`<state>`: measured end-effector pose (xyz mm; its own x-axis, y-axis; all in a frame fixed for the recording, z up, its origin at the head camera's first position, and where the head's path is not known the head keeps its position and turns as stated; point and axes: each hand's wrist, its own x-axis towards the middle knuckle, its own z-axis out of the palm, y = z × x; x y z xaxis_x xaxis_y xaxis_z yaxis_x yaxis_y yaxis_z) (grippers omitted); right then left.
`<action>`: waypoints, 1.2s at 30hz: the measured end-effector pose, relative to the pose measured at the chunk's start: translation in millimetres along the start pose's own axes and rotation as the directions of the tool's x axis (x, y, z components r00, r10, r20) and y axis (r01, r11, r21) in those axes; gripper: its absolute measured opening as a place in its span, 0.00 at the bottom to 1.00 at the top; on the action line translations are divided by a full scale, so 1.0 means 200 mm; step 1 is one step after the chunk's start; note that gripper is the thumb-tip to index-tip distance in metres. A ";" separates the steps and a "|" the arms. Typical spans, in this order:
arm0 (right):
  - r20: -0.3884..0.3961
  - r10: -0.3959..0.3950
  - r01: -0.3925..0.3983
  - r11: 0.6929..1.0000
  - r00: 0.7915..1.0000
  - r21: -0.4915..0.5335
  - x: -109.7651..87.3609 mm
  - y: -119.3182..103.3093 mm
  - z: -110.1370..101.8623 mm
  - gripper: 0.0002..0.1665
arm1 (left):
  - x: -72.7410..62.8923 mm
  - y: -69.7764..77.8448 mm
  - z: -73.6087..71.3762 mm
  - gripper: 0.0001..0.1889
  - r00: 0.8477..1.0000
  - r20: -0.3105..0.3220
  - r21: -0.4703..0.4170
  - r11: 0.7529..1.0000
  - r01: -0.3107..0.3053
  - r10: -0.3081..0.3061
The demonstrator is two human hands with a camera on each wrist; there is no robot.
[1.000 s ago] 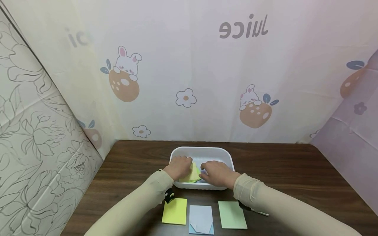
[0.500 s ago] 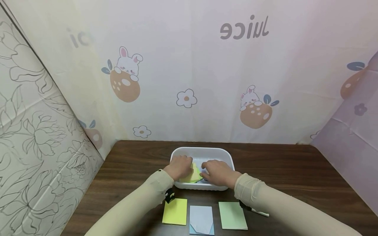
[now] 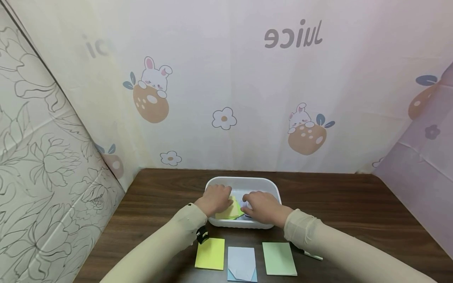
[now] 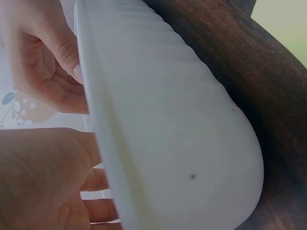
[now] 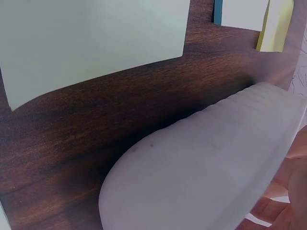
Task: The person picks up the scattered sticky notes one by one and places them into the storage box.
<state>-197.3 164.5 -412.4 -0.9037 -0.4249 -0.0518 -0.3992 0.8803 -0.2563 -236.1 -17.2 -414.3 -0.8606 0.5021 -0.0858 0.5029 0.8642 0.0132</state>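
Note:
Both hands reach down into a white plastic basket [image 3: 240, 224]. My left hand [image 3: 217, 198] is at the basket's left side, next to loose yellow paper notes [image 3: 228, 211] with a greener edge beneath. Its fingers go behind the rim in the left wrist view, so their tips are hidden. My right hand [image 3: 262, 206] bends its fingers and thumb over the middle right of the basket. A pale lilac paper shows between them; whether they pinch it is unclear. In front lie a yellow notepad [image 3: 210, 254], a white sheet on a blue pad [image 3: 242, 259] and a light green notepad [image 3: 279, 258].
The brown wooden table [image 3: 339, 208] carries everything. A pale thin item [image 3: 313, 256] sticks out from under the right forearm. Patterned curtains [image 3: 226, 78] close off the back and sides.
My right hand shifts very slightly, and more pale paper shows between its thumb and fingers. The left hand stays by the yellow notes. The view tilts a little.

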 end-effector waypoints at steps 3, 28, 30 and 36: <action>-0.013 -0.016 0.016 1.000 1.000 -0.013 -0.01 0.00 0.00 0.18 | 0.00 0.00 0.00 0.16 1.000 0.001 0.001 1.000 0.002 -0.002; -0.095 -0.099 0.093 0.994 0.991 -0.061 -0.09 0.01 -0.07 0.19 | -0.08 0.04 -0.05 0.16 0.988 -0.129 0.088 0.994 -0.071 0.082; -0.108 -0.123 0.115 0.990 0.986 -0.077 -0.11 0.01 -0.07 0.19 | -0.09 0.05 -0.04 0.16 0.988 -0.134 0.091 0.993 -0.072 0.083; -0.131 -0.158 0.145 0.984 0.979 -0.106 -0.16 -0.01 -0.08 0.19 | -0.09 0.05 -0.05 0.16 0.986 -0.141 0.098 0.992 -0.078 0.092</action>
<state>-170.2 179.7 -394.1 -0.8415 -0.5277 0.1159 -0.5402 0.8267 -0.1575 -216.0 -16.8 -403.3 -0.8136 0.5786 0.0576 0.5741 0.8151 -0.0780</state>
